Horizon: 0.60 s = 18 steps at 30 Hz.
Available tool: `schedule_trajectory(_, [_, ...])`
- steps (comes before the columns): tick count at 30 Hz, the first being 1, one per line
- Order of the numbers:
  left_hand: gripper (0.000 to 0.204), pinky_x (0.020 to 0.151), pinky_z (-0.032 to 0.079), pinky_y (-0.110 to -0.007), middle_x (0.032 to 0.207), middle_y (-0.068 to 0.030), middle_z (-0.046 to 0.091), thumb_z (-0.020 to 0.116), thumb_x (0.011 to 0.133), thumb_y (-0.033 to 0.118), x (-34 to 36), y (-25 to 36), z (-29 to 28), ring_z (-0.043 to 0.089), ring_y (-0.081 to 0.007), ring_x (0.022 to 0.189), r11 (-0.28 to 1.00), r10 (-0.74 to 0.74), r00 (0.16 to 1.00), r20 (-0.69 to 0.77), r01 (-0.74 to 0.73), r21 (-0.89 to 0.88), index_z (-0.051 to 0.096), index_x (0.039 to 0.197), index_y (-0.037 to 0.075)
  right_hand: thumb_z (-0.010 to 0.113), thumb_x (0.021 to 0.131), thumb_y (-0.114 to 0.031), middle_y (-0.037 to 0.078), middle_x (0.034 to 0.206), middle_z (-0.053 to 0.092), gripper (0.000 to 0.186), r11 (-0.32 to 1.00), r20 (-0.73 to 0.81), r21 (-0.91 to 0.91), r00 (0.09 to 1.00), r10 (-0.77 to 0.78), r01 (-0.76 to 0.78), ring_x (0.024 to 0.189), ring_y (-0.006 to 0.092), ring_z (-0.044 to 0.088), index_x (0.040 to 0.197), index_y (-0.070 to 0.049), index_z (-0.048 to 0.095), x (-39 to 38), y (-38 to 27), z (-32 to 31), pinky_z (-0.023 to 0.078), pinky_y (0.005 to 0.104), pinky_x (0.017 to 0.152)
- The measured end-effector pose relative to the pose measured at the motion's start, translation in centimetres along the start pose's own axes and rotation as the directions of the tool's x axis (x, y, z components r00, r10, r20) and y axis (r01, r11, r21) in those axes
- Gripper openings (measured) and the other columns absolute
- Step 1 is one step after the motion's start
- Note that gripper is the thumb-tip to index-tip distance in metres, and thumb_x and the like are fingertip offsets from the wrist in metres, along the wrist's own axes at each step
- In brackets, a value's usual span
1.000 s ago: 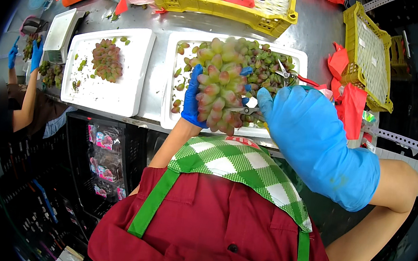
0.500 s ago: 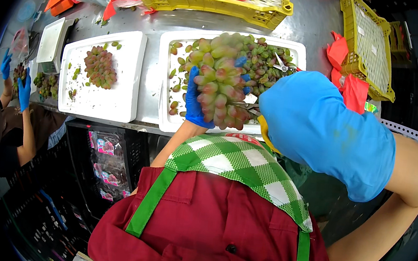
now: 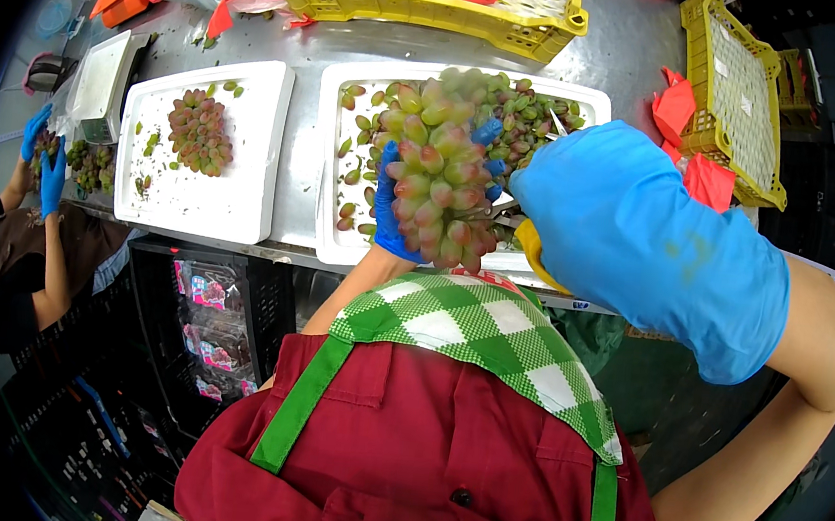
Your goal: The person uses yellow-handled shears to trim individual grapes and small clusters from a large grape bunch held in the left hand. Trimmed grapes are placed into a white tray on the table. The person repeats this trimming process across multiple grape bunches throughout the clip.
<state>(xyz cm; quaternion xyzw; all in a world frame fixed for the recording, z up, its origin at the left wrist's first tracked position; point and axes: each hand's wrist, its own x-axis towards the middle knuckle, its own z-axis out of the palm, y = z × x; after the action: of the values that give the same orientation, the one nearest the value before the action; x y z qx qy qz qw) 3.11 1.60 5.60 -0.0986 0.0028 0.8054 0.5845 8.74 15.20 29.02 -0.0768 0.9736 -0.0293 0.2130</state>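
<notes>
A large bunch of green and pink grapes (image 3: 436, 177) is held up over a white tray (image 3: 322, 223). My left hand (image 3: 389, 208), in a blue glove, is wrapped round it, with blue fingertips showing on the bunch's right side. In my right hand (image 3: 569, 200), also gloved in blue, is a pair of scissors with a yellow handle (image 3: 536, 255). Their blades (image 3: 505, 215) point left and reach the bunch's lower right side; whether they touch a grape I cannot tell. Loose grapes (image 3: 527, 110) fill the tray's far right part, and a second pair of scissors (image 3: 557, 123) lies among them.
To the left, another white tray (image 3: 254, 185) holds a grape bunch (image 3: 199, 132). Beyond it stands a white scale (image 3: 102, 90). Yellow crates (image 3: 420, 25) sit at the back and right. A co-worker's gloved hands (image 3: 52, 175) are at far left; black crates (image 3: 260, 326) stand below the table.
My right hand and the scissors have shifted slightly away from me. The bunch has turned a little in my left hand. The co-worker's hands have moved slightly.
</notes>
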Motion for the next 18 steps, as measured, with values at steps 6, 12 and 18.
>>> schedule_trajectory(6, [0.064, 0.093, 0.038, -0.044, 0.128, -0.0154, 0.04, 0.034, 0.086, 0.053, -0.5, -0.1, 0.2, 0.044, -0.0308, 0.112, 0.999, 0.043, 0.998, -0.048, -0.045, -0.031, 0.031, 0.132, 0.009, 0.062, 0.067, -0.019, 0.013, 0.067, 0.059, 0.017, 0.997, 0.128, 0.025, 0.989, -0.073, 0.07, 0.063, 0.0293, 0.06, 0.077, -0.005, 0.063, 1.3, 1.7, 1.6, 0.047, 0.0392, 0.057])
schedule_trajectory(12, [0.065, 0.095, 0.037, -0.045, 0.129, -0.0163, 0.039, 0.033, 0.086, 0.054, 0.0, -0.2, 0.8, 0.043, -0.0322, 0.115, 0.993, 0.05, 0.993, -0.103, -0.061, -0.102, 0.031, 0.132, 0.008, 0.063, 0.067, -0.017, 0.01, 0.077, 0.062, 0.028, 0.999, 0.31, 0.015, 0.95, 0.043, -0.05, 0.072, 0.0277, 0.061, 0.094, -0.013, 0.066, 2.3, 1.9, 0.9, 0.049, 0.0388, 0.063])
schedule_trajectory(18, [0.062, 0.094, 0.037, -0.046, 0.13, -0.0152, 0.039, 0.035, 0.087, 0.05, 0.2, 0.0, -1.0, 0.044, -0.0307, 0.114, 0.997, 0.072, 0.985, 0.159, -0.07, -0.016, 0.03, 0.133, 0.009, 0.065, 0.065, -0.018, 0.01, 0.076, 0.062, 0.031, 0.996, 0.331, -0.013, 0.94, 0.088, -0.088, 0.07, 0.028, 0.061, 0.096, -0.018, 0.066, 2.5, 2.1, 0.9, 0.049, 0.0384, 0.063])
